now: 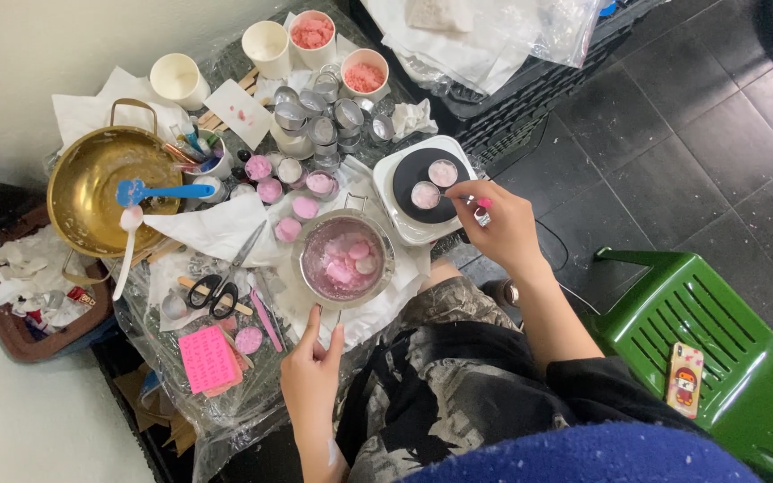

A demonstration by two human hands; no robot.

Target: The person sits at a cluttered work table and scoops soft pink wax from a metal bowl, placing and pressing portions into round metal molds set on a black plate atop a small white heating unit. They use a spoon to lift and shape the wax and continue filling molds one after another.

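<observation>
My left hand (pixel 313 373) rests at the near rim of a small metal pot (pixel 344 259) that holds pink liquid with pale pink lumps; the fingers touch its handle or edge. My right hand (pixel 500 225) pinches a thin stick next to a white hot plate (pixel 422 192) with a black round top. Two small tins of pale pink wax (pixel 434 183) sit on that top. The stick's tip points toward the tins.
A brass bowl (pixel 100 188) with a blue spatula sits at the left. Scissors (pixel 221 282), pink wax pieces, empty tins (pixel 319 121) and paper cups (pixel 315 36) crowd the plastic-covered table. A green plastic chair (pixel 717 349) with a phone stands at the right.
</observation>
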